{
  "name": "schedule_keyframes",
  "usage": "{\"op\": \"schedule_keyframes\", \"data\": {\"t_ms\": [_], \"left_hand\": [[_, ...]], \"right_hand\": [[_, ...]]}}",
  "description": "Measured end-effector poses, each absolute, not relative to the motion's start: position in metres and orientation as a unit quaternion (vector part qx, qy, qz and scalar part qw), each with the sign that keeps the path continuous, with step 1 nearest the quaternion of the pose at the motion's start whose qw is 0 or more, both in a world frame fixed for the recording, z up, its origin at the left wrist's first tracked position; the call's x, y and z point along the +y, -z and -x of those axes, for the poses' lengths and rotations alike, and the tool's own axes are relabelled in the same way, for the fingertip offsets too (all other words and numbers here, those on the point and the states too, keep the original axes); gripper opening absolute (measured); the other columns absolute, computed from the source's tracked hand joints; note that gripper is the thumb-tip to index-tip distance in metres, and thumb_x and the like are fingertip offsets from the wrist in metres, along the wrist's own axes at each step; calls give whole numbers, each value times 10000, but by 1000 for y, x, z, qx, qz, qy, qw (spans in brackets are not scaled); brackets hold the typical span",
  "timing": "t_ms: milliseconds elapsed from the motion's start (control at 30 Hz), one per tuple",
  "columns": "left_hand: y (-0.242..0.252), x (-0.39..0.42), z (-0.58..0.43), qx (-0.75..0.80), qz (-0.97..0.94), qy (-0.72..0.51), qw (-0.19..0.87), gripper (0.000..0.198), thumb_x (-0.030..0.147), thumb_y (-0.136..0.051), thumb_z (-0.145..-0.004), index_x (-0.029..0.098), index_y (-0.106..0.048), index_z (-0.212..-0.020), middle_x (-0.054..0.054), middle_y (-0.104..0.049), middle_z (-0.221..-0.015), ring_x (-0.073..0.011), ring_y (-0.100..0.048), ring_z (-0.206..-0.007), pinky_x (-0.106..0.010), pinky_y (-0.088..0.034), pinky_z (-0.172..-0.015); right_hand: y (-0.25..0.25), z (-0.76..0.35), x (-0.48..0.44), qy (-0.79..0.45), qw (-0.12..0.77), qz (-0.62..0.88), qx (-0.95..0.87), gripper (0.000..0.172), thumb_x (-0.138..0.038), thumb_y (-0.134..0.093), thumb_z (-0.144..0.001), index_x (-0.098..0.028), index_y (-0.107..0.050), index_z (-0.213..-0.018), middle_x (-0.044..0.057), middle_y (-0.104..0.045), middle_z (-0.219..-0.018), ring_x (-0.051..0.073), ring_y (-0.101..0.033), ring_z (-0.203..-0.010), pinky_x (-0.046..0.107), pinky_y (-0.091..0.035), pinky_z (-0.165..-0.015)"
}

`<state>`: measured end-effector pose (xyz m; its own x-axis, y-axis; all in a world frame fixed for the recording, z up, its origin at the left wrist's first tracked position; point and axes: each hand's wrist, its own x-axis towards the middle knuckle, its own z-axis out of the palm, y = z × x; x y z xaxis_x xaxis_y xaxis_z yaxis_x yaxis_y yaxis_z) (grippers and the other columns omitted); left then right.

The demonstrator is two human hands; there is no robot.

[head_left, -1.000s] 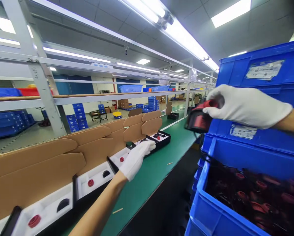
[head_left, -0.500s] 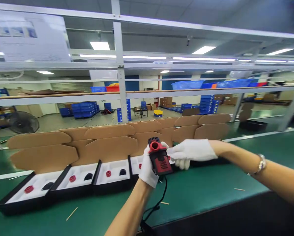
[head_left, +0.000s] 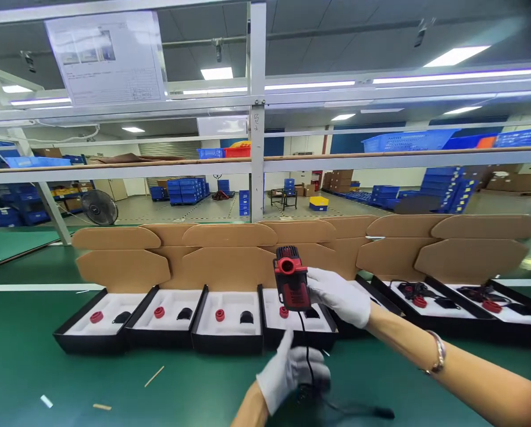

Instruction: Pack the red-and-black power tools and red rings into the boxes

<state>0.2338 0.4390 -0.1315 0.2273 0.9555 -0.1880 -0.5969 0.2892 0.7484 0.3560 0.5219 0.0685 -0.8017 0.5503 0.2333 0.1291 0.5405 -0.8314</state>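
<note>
We see the red-and-black device (head_left: 294, 287) held up in the air, its round red port facing us, in front of the fourth open box (head_left: 298, 340) from the left. The gloved right hand (head_left: 338, 296) has its fingers closed on the device's right side. Below, the gloved left hand (head_left: 293, 372) has its thumb raised apart from its fingers; the black cord (head_left: 309, 359) hangs down across them, and with the blur at its lower end we cannot tell whether they grip it. Both hands are above the green desk (head_left: 203, 385). We judge the device's casing to be stiff and fairly solid in weight, probably smooth enough to slide a little in a fabric glove, so we would take hold across the flat sides of the black body, clear of the port and the ribbed top. The cord looks limp and liable to swing or snag, so we would support its bundled end separately rather than let it tug.
</note>
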Motion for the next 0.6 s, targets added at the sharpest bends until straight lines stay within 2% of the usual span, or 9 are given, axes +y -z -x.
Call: {"op": "schedule_keyframes", "data": {"t_ms": [67,133,233,300,367,467,533,600], "left_hand": [[152,436,-249,306,-271,-494,767,872,791,-276,-840,33,-687,-971,-211,-706,-914,-277,-683,-824,-421,-471,-871],[158,436,-260,258,-288,-492,780,829,754,-322,-858,20,-684,-991,-218,-706,-916,-293,-677,-890,-434,-451,-916],[149,449,-268,190,-279,-527,780,919,822,-292,-813,10,-645,-1061,-190,-690,-773,-338,-660,-949,-484,-429,-947],[141,463,-272,191,-229,-564,770,936,889,-328,-740,69,-606,-1097,-127,-659,-723,-328,-661,-891,-497,-467,-879],[134,474,-274,222,-191,-585,756,834,880,-486,-681,140,-579,-1055,-77,-628,-798,-267,-649,-819,-452,-516,-781],[127,475,-274,288,-224,-586,724,682,665,-768,-615,189,-550,-1052,-70,-591,-1054,-200,-642,-787,-338,-541,-634],[120,467,-267,363,-284,-545,700,638,536,-795,-629,185,-541,-1097,-99,-605,-1141,-131,-615,-618,-223,-434,-472],[106,456,-252,431,-339,-480,685,584,512,-740,-679,137,-551,-1086,-128,-675,-1036,-40,-439,-389,-191,-232,-369]], "right_hand": [[-63,-355,551,-395,256,224,-853,523,-562,-455,-915,-169,-608,-1225,90,-643,-1171,251,-621,-1013,357,-544,-839],[-57,-352,583,-272,225,263,-898,445,-471,-368,-955,-184,-634,-1167,75,-658,-1154,240,-613,-1036,351,-507,-892],[-39,-343,632,-103,92,296,-945,375,-327,-359,-943,-199,-665,-1118,79,-691,-1090,236,-634,-974,352,-470,-895],[-23,-334,659,-72,15,289,-955,295,-270,-476,-874,-190,-705,-1043,97,-712,-992,255,-654,-899,356,-474,-834],[-5,-323,679,-69,-32,278,-958,219,-250,-571,-820,-174,-727,-953,107,-716,-910,258,-661,-849,357,-479,-799],[17,-309,693,-75,-70,263,-959,221,-350,-613,-869,-173,-710,-958,80,-705,-931,215,-651,-871,361,-492,-839],[25,-305,695,-87,-79,256,-960,245,-387,-612,-888,-188,-698,-1003,64,-697,-981,200,-643,-909,365,-495,-873],[26,-309,692,-97,-81,252,-959,248,-311,-631,-852,-193,-700,-1059,85,-690,-1046,223,-639,-955,374,-490,-891]]}}
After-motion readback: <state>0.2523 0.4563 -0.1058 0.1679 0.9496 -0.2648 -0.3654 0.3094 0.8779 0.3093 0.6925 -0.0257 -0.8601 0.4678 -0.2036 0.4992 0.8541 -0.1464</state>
